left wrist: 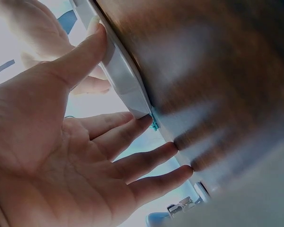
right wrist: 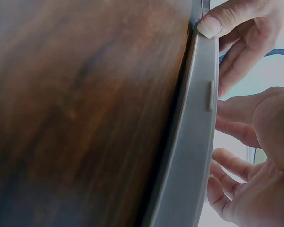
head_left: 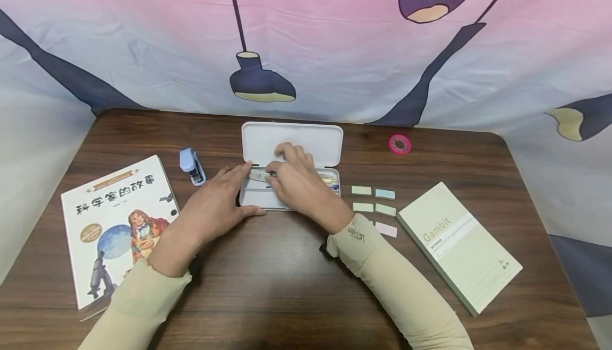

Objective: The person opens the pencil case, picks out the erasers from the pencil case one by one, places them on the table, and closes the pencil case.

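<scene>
A white metal pencil case (head_left: pixel 292 143) lies on the table with its lid raised at the back. My left hand (head_left: pixel 217 201) steadies the case at its left end, thumb on the front wall (left wrist: pixel 125 75) and index finger at the back left corner. Over the case reaches my right hand (head_left: pixel 301 182). Its thumb and index finger pinch the right end of a small grey translucent strip (head_left: pixel 260 175) in the back compartment; its other fingers are bent above. Pens (head_left: pixel 331 181) show at the case's right end, partly hidden by that hand.
Left of the case are a blue stapler (head_left: pixel 192 166) and a picture book (head_left: pixel 115 222). Several pastel sticky-note pads (head_left: pixel 363 207) lie to the right, beside a Gambit notebook (head_left: pixel 461 249). A pink tape roll (head_left: pixel 399 144) is at the back right, before a patterned cloth (head_left: pixel 315 47).
</scene>
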Demonstrator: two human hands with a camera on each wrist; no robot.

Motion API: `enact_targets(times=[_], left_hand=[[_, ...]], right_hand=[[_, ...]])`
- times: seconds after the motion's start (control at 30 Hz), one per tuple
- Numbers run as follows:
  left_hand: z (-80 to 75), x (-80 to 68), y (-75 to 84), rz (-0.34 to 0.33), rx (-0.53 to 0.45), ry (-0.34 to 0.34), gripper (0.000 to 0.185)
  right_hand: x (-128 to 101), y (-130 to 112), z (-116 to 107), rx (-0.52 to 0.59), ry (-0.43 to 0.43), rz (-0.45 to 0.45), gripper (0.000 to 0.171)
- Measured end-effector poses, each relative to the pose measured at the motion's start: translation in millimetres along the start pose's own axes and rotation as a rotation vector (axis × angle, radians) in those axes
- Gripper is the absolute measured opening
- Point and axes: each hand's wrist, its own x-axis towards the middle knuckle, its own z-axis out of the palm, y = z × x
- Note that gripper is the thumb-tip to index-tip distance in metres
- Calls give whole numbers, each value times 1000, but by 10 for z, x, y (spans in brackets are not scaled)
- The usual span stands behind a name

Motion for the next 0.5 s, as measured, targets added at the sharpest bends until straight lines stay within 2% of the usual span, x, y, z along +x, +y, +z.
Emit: enact_targets(times=[0.27,0.5], left_hand=[[-7,0,17,-4,-1,-2,106],[-5,-1,19,-5,-2,-3,106]], right_hand=[[25,-88,-77,17,-40,22,33],[61,-72,-27,39,-1,16,27]])
